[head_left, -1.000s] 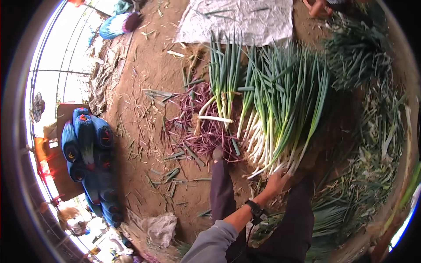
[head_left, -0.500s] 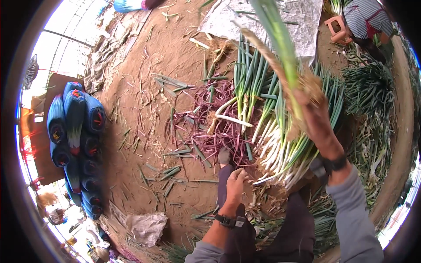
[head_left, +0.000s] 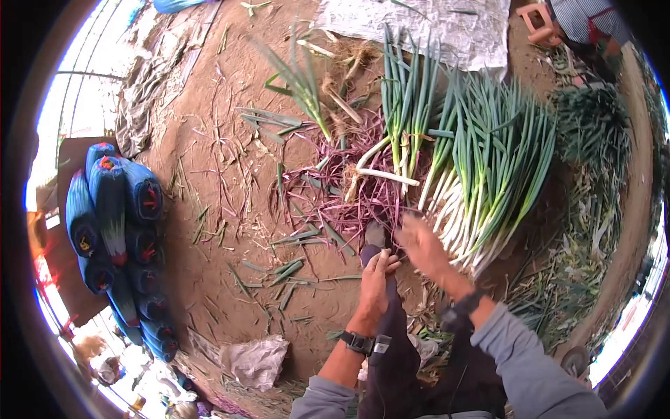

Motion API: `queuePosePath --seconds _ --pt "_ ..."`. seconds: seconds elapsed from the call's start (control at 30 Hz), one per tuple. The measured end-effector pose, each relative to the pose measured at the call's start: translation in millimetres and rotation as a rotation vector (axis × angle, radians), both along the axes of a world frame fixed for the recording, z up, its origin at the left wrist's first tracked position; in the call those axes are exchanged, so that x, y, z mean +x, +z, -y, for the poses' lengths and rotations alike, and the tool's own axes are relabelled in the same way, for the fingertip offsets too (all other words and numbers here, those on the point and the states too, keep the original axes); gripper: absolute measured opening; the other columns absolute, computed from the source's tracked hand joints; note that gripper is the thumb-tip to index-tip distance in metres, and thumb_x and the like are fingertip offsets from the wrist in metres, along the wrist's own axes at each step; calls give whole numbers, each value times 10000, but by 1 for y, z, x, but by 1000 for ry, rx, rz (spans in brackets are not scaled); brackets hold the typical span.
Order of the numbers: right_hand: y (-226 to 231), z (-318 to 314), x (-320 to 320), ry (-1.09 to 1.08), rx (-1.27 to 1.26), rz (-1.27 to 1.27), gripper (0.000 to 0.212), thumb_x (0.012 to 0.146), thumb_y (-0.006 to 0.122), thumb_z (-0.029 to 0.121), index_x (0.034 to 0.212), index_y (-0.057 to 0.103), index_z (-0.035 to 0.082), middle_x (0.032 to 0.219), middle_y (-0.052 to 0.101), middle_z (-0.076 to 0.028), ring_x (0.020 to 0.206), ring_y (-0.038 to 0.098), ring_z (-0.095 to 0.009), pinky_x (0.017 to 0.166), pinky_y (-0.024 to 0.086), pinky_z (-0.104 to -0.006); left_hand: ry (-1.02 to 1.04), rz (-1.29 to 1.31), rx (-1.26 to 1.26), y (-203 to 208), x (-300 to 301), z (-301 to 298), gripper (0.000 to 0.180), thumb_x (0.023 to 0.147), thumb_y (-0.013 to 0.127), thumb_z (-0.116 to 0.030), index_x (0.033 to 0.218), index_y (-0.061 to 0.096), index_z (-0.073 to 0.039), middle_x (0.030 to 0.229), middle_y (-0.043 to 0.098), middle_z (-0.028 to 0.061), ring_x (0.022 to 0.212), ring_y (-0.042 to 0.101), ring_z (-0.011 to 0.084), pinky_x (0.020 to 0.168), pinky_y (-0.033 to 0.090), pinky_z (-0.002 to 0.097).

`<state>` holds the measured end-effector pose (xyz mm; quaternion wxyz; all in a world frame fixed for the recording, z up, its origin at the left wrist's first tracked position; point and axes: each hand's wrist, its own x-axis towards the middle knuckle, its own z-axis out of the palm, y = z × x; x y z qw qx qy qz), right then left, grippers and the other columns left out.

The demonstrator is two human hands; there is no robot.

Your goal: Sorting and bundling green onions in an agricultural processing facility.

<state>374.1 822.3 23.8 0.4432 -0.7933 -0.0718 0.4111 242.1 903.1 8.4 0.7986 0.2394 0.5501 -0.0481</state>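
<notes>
Blurring right hand [head_left: 427, 249] beside scallions [head_left: 481, 188]

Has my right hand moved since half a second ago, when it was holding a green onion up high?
Yes. The right hand has come down from above the pile of green onions to its near white ends, and now looks empty, though blurred.

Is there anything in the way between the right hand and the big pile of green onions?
Nothing visible is. The right hand is blurred, open, right beside the white ends of the green onion pile, with no object between them. The left hand rests on the dark trouser knee, off to the side.
</notes>
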Motion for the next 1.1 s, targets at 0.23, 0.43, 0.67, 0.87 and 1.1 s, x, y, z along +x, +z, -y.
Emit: queuePosePath --seconds 0.23,0.43,0.67,0.87,1.1 --pt "39 67 -116 -191 51 212 458 1032 514 367 1360 530 48 1305 586 -182 1212 555 -327 1019 418 -401 27 189 -239 1 -36 98 518 1055 419 -486 1416 452 -116 1290 562 65 1131 554 187 997 448 362" --pt "89 220 -150 -373 301 -11 687 1058 336 508 1557 242 44 1505 388 -240 1422 335 -369 1147 301 -428 -163 -134 202 43 -10 223 715 997 440 -615 1492 349 -108 1317 520 116 1154 545 230 984 476 401" --pt "153 414 -225 -967 584 -170 635 1049 428 466 1498 369 21 1533 403 -203 1453 303 -290 1197 214 -404 -514 -130 191 106 -42 407 777 976 447 -650 1528 259 -136 1501 366 138 1306 428 279 1118 339 424" --pt "92 501 -304 -1335 711 -57 487 1047 473 395 1348 540 19 1358 569 -147 1230 534 -249 1042 409 -377 -811 -126 -75 121 -116 526 565 1030 466 -498 1398 471 -70 1323 553 74 1205 532 209 1059 404 337" --pt "81 572 -378 -1840 664 -394 348 1040 514 370 1160 619 60 1040 632 -33 932 601 -132 828 477 -307 -1461 208 6 147 -172 579 481 1029 523 -397 1315 548 -11 1262 612 90 1163 576 206 1028 429 331"
